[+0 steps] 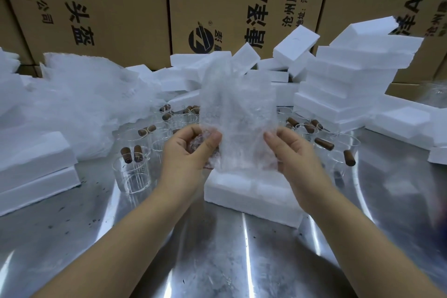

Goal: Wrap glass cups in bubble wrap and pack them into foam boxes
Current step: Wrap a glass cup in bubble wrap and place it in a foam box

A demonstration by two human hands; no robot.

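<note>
A clear sheet of bubble wrap [238, 113] stands upright in front of me, held at its lower corners. My left hand [187, 150] pinches the sheet's lower left part, where it is bunched up. My right hand [294, 152] grips the lower right edge. Directly under the sheet an open white foam box [246, 193] lies on the steel table. Several glass cups with brown wooden handles stand behind and beside my hands, one [131, 170] at the left, another [343, 152] at the right. Whether a cup sits inside the bunched wrap I cannot tell.
A heap of bubble wrap [79, 104] lies at the left. Foam boxes are stacked at the right [346, 84] and at the left edge [36, 164]. Big cardboard cartons [116, 7] wall off the back. The shiny steel table [217, 261] spreads before me.
</note>
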